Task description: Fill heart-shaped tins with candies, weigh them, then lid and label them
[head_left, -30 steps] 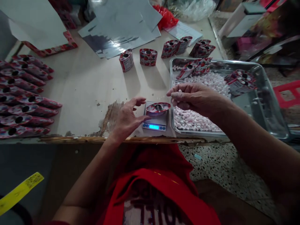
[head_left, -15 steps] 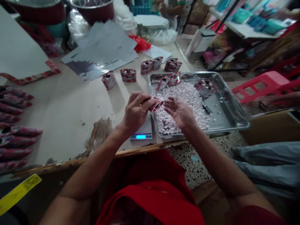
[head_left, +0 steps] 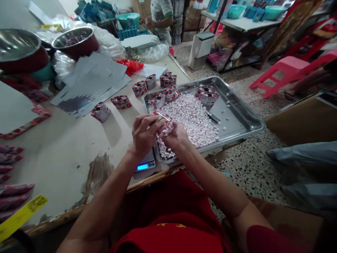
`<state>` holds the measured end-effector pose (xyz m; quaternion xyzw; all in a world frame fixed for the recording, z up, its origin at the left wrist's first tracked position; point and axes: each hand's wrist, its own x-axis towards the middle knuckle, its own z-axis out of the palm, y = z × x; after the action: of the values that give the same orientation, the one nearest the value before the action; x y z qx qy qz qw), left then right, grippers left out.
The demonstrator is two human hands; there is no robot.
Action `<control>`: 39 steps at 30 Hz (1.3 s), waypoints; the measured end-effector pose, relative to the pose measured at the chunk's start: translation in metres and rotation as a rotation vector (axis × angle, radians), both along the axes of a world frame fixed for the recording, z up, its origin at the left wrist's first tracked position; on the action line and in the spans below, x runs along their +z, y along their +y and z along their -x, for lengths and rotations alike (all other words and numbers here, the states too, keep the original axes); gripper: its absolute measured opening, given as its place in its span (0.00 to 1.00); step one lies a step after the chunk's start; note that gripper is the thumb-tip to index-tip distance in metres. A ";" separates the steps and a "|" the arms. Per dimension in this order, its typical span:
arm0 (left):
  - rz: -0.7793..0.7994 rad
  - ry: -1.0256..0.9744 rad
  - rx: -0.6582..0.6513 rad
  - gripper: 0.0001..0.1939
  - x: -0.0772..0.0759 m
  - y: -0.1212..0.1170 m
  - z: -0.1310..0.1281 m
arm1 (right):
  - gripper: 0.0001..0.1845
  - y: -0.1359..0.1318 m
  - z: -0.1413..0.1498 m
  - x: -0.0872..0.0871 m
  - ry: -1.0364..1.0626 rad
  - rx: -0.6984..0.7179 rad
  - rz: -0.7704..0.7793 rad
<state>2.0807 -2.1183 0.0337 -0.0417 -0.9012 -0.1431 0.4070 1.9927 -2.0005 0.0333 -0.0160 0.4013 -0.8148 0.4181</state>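
Observation:
My left hand (head_left: 143,135) grips a small red printed pouch (head_left: 163,115), tilted, above the near left corner of a metal tray (head_left: 246,102). Right against the pouch, my right hand (head_left: 179,137) is palm up and cupped, with several small white candy-like pellets (head_left: 168,129) in its fingers. Fingers partly hide the pouch, so I cannot tell whether pellets are inside it. Loose white pellets (head_left: 197,121) cover the tray's left side. A digital scale (head_left: 143,167) with a lit blue display lies under my left hand, mostly covered.
Upright printed pouches (head_left: 121,102) stand on the table (head_left: 65,147) and in the tray, beside a dark flat tool (head_left: 213,117). Silvery sheets (head_left: 89,84) and metal bowls (head_left: 76,42) lie behind. A pink stool (head_left: 283,72) and another person (head_left: 162,19) are farther off.
My right hand has moved left from over the pellets to the pouch and now cups pellets. The pouch in my left hand has tilted. The camera view has swung right.

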 end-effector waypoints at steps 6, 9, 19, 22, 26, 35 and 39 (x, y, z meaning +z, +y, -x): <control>-0.608 -0.054 0.136 0.16 -0.004 0.003 -0.008 | 0.13 0.005 -0.009 0.020 -0.529 -0.258 -0.019; -1.039 -0.072 0.085 0.25 -0.010 -0.006 -0.038 | 0.09 0.018 -0.010 0.023 -0.489 -0.172 -0.133; -1.019 -0.306 0.171 0.32 -0.037 -0.023 -0.122 | 0.07 0.016 0.006 0.044 -0.155 0.048 -0.297; -0.932 -0.229 0.225 0.40 -0.025 -0.042 -0.138 | 0.08 0.022 0.012 0.044 -0.078 0.158 -0.363; -0.976 -0.150 0.378 0.25 -0.006 -0.066 -0.171 | 0.04 0.025 0.004 0.050 0.149 0.357 -0.418; -0.974 0.027 0.413 0.22 0.009 -0.071 -0.203 | 0.11 -0.020 -0.021 0.088 0.820 0.697 -0.526; -1.009 0.085 0.391 0.23 0.016 -0.072 -0.206 | 0.10 -0.029 -0.023 0.100 1.051 0.791 -0.607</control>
<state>2.2870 -2.1907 0.0493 0.3217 -0.6944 -0.4776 0.4316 2.0153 -2.0291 0.1329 -0.4328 0.7219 -0.3399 0.4196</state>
